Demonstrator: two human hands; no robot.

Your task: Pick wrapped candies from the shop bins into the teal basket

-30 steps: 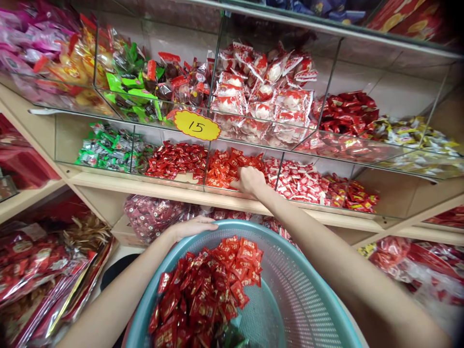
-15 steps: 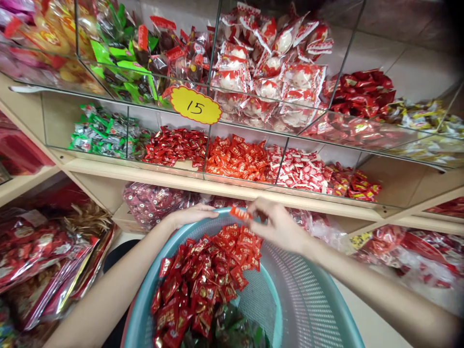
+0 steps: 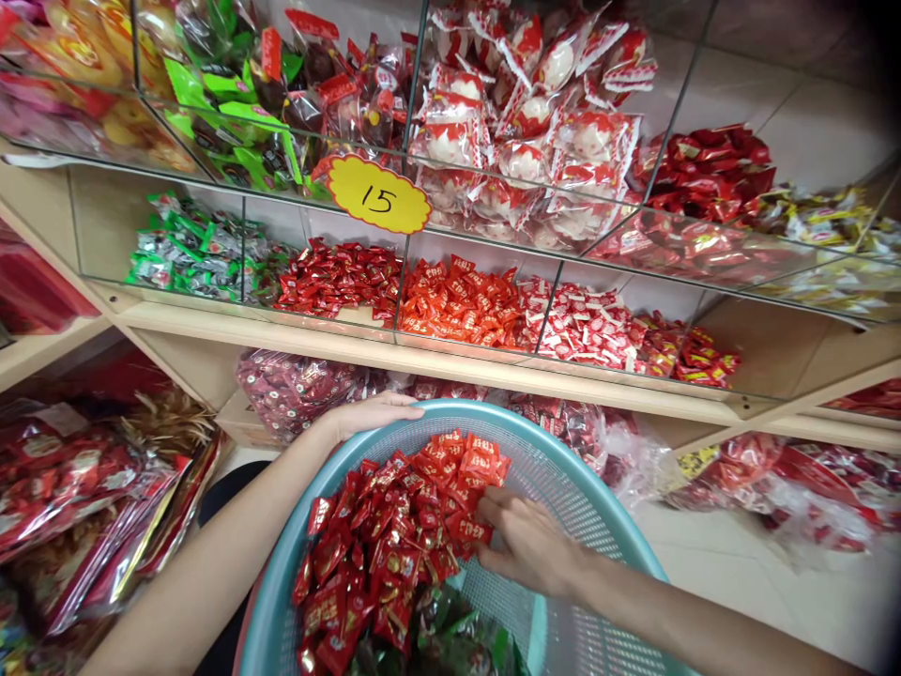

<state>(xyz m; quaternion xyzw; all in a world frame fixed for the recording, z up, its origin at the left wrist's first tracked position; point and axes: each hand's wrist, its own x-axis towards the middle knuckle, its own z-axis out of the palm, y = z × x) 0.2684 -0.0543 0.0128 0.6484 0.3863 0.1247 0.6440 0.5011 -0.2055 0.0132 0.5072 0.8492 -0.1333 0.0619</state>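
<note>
Teal mesh basket (image 3: 598,526) sits near, heaped on its left with red-wrapped candies (image 3: 394,545). Left hand (image 3: 370,413) grips its far rim; right hand (image 3: 525,545) lies inside, fingers loosely spread on the pile. Beyond, glass compartments (image 3: 408,272) hold orange-red candies (image 3: 465,305) and red-and-white candies (image 3: 587,329).
</note>
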